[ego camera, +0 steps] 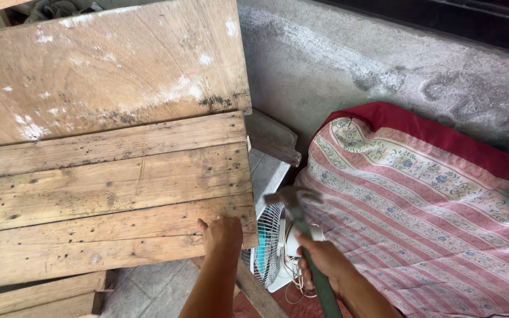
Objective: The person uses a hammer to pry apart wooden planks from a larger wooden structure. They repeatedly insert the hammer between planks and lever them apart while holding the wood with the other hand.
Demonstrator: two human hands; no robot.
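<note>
My left hand (221, 234) rests curled on the near right corner of a worn wooden plank panel (101, 171), fingers pressed against the lowest board; whether it pinches anything small is hidden. My right hand (323, 259) grips the green handle of a claw hammer (294, 203), whose metal head is raised just right of the panel's corner, blurred.
A white electric fan (271, 244) with loose cords lies on the floor under the hammer. A striped, flowered mattress with a red edge (419, 206) fills the right side. A grey concrete wall (384, 65) stands behind. Another plank (272, 136) sticks out past the panel.
</note>
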